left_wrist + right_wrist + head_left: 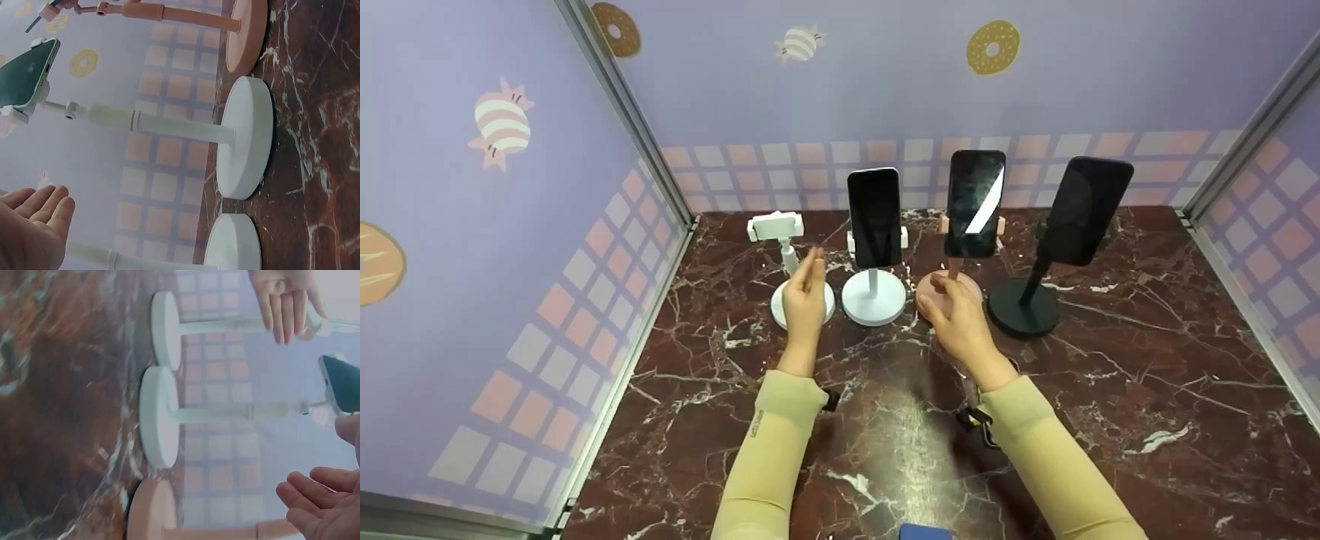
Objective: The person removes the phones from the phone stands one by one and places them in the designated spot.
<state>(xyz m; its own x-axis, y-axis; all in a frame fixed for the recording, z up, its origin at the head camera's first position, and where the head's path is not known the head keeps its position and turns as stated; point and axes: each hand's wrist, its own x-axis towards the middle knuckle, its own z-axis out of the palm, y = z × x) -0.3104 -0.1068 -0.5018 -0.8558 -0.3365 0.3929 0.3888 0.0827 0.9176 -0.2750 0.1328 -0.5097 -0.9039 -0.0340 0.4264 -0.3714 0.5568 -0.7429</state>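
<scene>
Four phone stands make a row on the dark marbled table. My left hand [805, 292] is held up before the leftmost white stand [777, 226], fingers straight, holding nothing. To its right, a second white stand [874, 298] bears a black-screened phone [874, 217]. My right hand [958, 315] hovers in front of the pink stand [152, 509], partly covering its round base in the head view; its fingers are loosely bent around nothing. A phone [975, 204] sits upright in the pink stand's clamp. At the right, the black stand [1024, 307] carries a tilted phone [1087, 210].
A blue object [924, 532] shows only partly at the table's near edge. Behind the stands rises a lilac wall [885, 90] with sweets and checks; side panels [495, 247] close the left and right. The marbled table [1147, 390] stretches out toward the right.
</scene>
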